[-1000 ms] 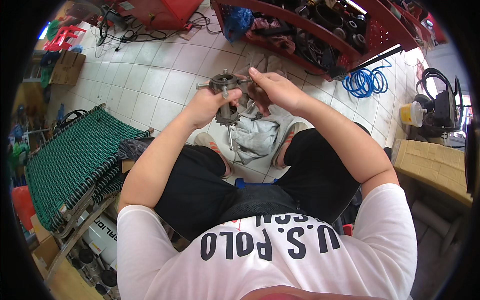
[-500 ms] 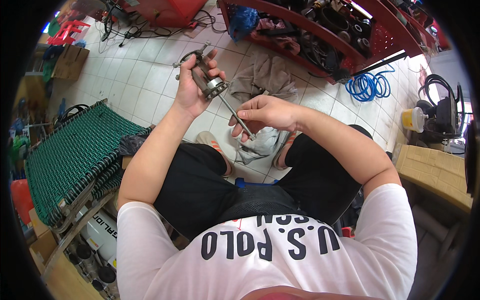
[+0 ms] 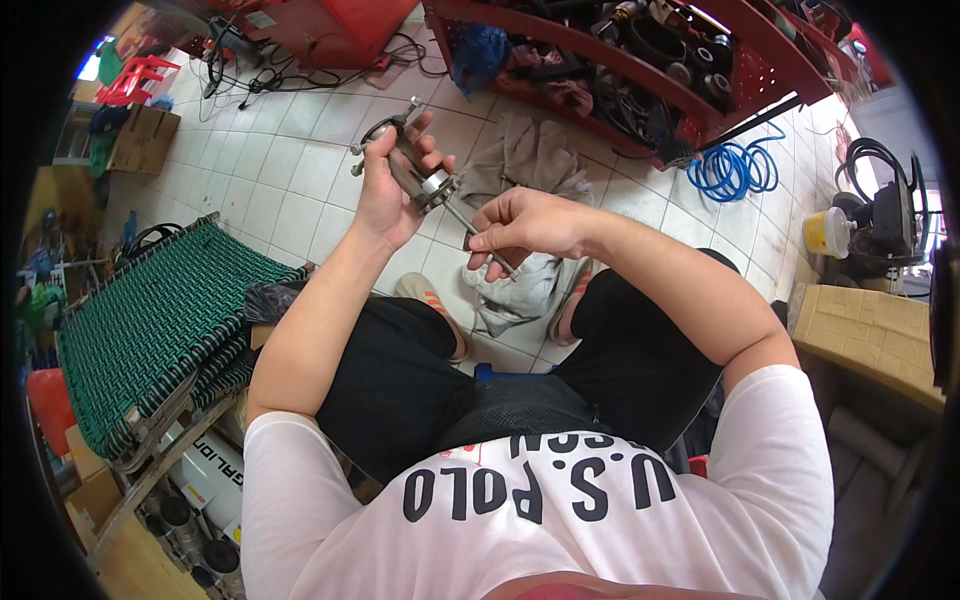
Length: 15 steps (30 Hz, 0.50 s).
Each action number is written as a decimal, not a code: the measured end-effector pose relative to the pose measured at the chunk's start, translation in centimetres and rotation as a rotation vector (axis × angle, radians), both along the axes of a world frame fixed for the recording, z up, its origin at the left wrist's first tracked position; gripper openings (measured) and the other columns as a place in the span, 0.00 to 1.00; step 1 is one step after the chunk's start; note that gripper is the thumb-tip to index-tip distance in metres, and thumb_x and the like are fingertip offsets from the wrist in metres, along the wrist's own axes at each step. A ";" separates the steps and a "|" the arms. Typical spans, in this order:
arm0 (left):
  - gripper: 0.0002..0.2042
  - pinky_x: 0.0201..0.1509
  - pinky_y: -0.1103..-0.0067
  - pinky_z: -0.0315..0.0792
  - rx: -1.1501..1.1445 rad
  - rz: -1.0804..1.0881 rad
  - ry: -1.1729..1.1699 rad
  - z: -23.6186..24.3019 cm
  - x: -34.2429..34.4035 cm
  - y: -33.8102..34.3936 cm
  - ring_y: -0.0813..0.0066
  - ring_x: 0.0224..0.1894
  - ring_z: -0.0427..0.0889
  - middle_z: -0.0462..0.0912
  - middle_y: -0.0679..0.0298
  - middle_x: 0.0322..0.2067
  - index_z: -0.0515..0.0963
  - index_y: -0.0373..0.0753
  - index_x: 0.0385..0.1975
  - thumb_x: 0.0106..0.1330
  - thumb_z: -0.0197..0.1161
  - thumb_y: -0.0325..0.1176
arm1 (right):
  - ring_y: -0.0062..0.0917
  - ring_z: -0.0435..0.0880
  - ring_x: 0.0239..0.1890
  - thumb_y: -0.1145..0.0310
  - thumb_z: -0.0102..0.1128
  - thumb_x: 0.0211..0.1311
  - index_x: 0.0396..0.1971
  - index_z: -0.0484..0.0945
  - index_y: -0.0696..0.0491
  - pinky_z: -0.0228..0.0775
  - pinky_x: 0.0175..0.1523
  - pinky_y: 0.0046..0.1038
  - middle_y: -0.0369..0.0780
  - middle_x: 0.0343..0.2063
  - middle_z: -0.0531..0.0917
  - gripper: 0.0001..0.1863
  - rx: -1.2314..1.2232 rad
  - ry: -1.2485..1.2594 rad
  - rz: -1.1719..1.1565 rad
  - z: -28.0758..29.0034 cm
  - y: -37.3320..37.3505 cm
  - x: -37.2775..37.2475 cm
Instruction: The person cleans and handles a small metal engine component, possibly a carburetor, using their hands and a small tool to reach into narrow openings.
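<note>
My left hand [image 3: 380,195] is wrapped round a grey metal mechanical assembly [image 3: 438,187], held tilted above my knees. At its far end are a round flange and several bolt-like arms. A bright ring and a toothed-looking collar sit at the near end. From that collar a slim metal rod [image 3: 461,219] runs down to the right. My right hand [image 3: 535,224] closes on this rod with thumb and fingers, and the rod's tip shows just past them. Part of the assembly's body is hidden behind my left fingers. Its exact kind cannot be made out.
Grey rags [image 3: 525,165] lie on the tiled floor between my feet. Ahead stands a red metal shelf [image 3: 600,50] full of parts, with a coiled blue hose [image 3: 735,172] beside it. A green woven folding bed [image 3: 170,330] is at left, a cardboard box [image 3: 865,335] at right.
My right hand has slid slightly and its fingers have closed further round the rod. The assembly has shifted a little, with its near end slightly lower. My left hand keeps its hold.
</note>
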<state>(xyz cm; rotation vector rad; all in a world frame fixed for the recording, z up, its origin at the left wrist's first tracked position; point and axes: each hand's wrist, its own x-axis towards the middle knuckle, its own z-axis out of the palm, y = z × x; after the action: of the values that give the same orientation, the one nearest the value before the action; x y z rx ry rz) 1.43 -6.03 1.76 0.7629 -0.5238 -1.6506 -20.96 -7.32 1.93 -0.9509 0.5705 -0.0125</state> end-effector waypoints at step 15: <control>0.22 0.62 0.69 0.74 0.007 0.037 -0.069 0.4 -1.6 -1.4 0.80 0.36 0.74 0.72 0.69 0.35 0.71 0.38 0.57 0.76 0.50 0.50 | 0.20 0.88 0.37 0.61 0.62 0.72 0.36 0.79 0.58 0.76 0.38 0.22 0.40 0.37 0.87 0.13 -0.210 0.036 -0.026 -1.0 -1.7 -0.9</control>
<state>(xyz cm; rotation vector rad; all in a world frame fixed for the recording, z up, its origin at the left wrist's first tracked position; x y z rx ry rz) -0.22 -7.48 2.14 0.8320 -0.5498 -1.5968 -21.83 -9.06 0.93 -1.1492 0.6229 -0.0798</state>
